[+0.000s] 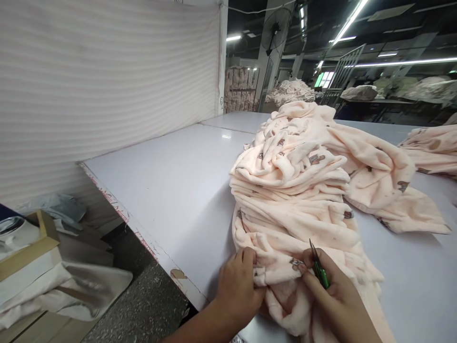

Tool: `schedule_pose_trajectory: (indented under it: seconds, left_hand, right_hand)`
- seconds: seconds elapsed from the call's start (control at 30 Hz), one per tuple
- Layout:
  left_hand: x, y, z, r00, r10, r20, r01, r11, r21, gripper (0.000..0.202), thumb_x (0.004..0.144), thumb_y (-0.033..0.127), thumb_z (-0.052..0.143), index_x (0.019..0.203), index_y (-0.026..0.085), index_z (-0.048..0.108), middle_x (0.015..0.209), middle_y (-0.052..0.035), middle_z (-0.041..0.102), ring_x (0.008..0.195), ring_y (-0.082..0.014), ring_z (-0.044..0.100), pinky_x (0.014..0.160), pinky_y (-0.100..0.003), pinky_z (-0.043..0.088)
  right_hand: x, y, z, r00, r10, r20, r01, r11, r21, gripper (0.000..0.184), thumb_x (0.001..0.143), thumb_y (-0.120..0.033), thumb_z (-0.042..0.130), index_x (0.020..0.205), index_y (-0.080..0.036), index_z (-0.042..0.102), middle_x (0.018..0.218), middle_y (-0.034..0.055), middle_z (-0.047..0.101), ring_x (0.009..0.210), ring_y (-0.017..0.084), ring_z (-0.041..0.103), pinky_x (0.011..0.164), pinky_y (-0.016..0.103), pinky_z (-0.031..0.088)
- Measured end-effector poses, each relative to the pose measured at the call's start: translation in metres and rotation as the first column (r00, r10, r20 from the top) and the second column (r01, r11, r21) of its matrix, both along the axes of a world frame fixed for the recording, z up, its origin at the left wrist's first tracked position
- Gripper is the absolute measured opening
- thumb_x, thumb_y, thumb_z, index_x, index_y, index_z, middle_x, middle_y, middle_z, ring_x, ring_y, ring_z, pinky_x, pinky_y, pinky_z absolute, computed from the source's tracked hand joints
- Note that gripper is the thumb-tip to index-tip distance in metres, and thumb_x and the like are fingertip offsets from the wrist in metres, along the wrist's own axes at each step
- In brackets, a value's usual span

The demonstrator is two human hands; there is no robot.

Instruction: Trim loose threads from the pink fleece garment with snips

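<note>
fleece everywhere on this table, and both hands are down at the near end of it. the left hand [238, 282] is pressed onto the front edge of the pale pink printed fleece garment [285, 267], fingers curled and pinching a fold of the cloth flat against the white cutting table [171, 190]. the right hand [333, 297] is closed around a pair of green-handled thread snips [319, 267], blades pointing up and away, tips hovering just above the fabric right beside a small brown printed motif. that garment lies at the table's near edge, at the foot of a stack of matching pink fleece pieces [289, 186] that slumps back across the table (more of the same cloth sits off to the far right [432, 147], well apart). by the look of it the step in hand is trimming, a stray thread or seam end being picked out between the two hands, though the thread itself is too fine to see. the next move, i'd judge, calls for the left hand to keep the fold taut while the snip tips close only on the loose end, clear of the pile. to the left, below the table edge, a cardboard box [28, 252] and crumpled plastic sheeting [82, 286] sit on the floor.
</note>
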State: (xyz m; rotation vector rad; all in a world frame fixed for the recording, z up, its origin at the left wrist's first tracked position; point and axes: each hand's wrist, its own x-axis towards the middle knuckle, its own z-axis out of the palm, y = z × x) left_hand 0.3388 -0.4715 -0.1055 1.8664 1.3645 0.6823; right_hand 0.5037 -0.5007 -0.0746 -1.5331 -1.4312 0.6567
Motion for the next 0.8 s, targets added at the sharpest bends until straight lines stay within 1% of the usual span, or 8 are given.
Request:
schedule_pose_trajectory:
  seconds: [0.13, 0.3, 0.37, 0.47, 0.57, 0.7, 0.77, 0.8]
  left_hand:
    - [-0.021, 0.004, -0.004, 0.997, -0.046, 0.060, 0.052, 0.992, -0.113, 0.019, 0.065, 0.010, 0.045, 0.082, 0.018, 0.048, 0.087, -0.0061, 0.056, 0.082, -0.0227, 0.051, 0.070, -0.032, 0.036]
    - [-0.066, 0.010, 0.028, 0.928, -0.172, 0.330, 0.277, 0.911, -0.305, 0.029, 0.058, 0.006, 0.035, 0.080, 0.017, 0.051, 0.065, 0.0005, 0.056, 0.060, -0.0124, 0.053, 0.058, -0.021, 0.040]
    - [-0.072, 0.008, 0.036, 0.944, -0.076, 0.321, 0.188, 0.923, -0.335, 0.025, 0.065, 0.007, 0.033, 0.081, 0.017, 0.049, 0.057, 0.0030, 0.050, 0.047, -0.0090, 0.043, 0.049, -0.019, 0.034]
    - [-0.058, -0.006, 0.035, 0.987, -0.003, 0.162, 0.029, 0.987, -0.155, 0.018, 0.073, 0.018, 0.044, 0.090, 0.019, 0.050, 0.072, 0.0008, 0.051, 0.054, -0.0098, 0.043, 0.050, -0.019, 0.034]
    - [-0.030, -0.022, 0.024, 0.997, -0.064, 0.040, 0.057, 0.985, 0.162, 0.034, 0.063, 0.023, 0.060, 0.095, 0.016, 0.050, 0.085, -0.0069, 0.055, 0.071, -0.0195, 0.053, 0.061, -0.027, 0.043]
    - [0.001, -0.034, 0.006, 0.976, -0.219, -0.003, 0.173, 0.762, 0.624, 0.017, 0.074, 0.014, 0.049, 0.090, 0.016, 0.055, 0.079, -0.0088, 0.060, 0.073, -0.0211, 0.058, 0.064, -0.028, 0.045]
    - [0.009, -0.035, -0.008, 0.935, -0.335, -0.115, 0.329, 0.703, 0.630, 0.019, 0.078, 0.017, 0.046, 0.092, 0.013, 0.058, 0.088, -0.0145, 0.063, 0.081, -0.0264, 0.059, 0.071, -0.034, 0.046]
    - [0.012, -0.035, -0.017, 0.925, -0.348, -0.150, 0.367, 0.721, 0.587, 0.021, 0.078, 0.017, 0.046, 0.092, 0.010, 0.060, 0.093, -0.0183, 0.063, 0.086, -0.0306, 0.058, 0.076, -0.040, 0.046]
  right_hand:
    - [-0.002, 0.000, 0.007, 0.992, -0.102, -0.074, 0.100, 0.994, -0.030, 0.021, 0.083, -0.041, 0.046, 0.072, -0.025, 0.040, 0.064, -0.0062, 0.039, 0.061, 0.011, 0.040, 0.055, 0.019, 0.033]
    - [0.001, 0.002, 0.007, 0.990, -0.112, -0.089, 0.110, 0.994, -0.022, 0.014, 0.082, -0.034, 0.047, 0.074, -0.025, 0.041, 0.066, -0.0057, 0.039, 0.063, 0.011, 0.039, 0.058, 0.020, 0.031]
    - [0.003, 0.002, 0.006, 0.993, -0.071, -0.099, 0.070, 0.997, -0.009, 0.012, 0.082, -0.033, 0.046, 0.075, -0.025, 0.041, 0.069, -0.0049, 0.042, 0.066, 0.012, 0.041, 0.062, 0.022, 0.031]
    - [0.000, -0.001, 0.004, 0.993, -0.009, -0.114, 0.006, 1.000, -0.024, 0.015, 0.084, -0.039, 0.045, 0.079, -0.025, 0.043, 0.071, -0.0039, 0.046, 0.070, 0.014, 0.045, 0.065, 0.023, 0.033]
    - [-0.003, -0.004, 0.004, 0.990, 0.020, -0.140, -0.026, 0.999, -0.038, 0.016, 0.084, -0.042, 0.046, 0.086, -0.026, 0.043, 0.077, -0.0027, 0.050, 0.074, 0.015, 0.049, 0.067, 0.023, 0.036]
    - [-0.002, -0.004, 0.002, 0.987, 0.032, -0.155, -0.040, 0.998, -0.051, 0.018, 0.084, -0.043, 0.048, 0.090, -0.026, 0.045, 0.082, -0.0013, 0.054, 0.079, 0.015, 0.052, 0.070, 0.023, 0.040]
    - [0.000, -0.003, 0.000, 0.989, 0.038, -0.143, -0.045, 0.998, -0.049, 0.019, 0.083, -0.043, 0.050, 0.091, -0.026, 0.045, 0.082, -0.0020, 0.054, 0.079, 0.014, 0.053, 0.068, 0.022, 0.040]
    - [0.001, -0.003, -0.001, 0.990, 0.040, -0.137, -0.047, 0.998, -0.047, 0.019, 0.083, -0.043, 0.050, 0.091, -0.026, 0.045, 0.081, -0.0023, 0.054, 0.079, 0.014, 0.053, 0.068, 0.022, 0.040]
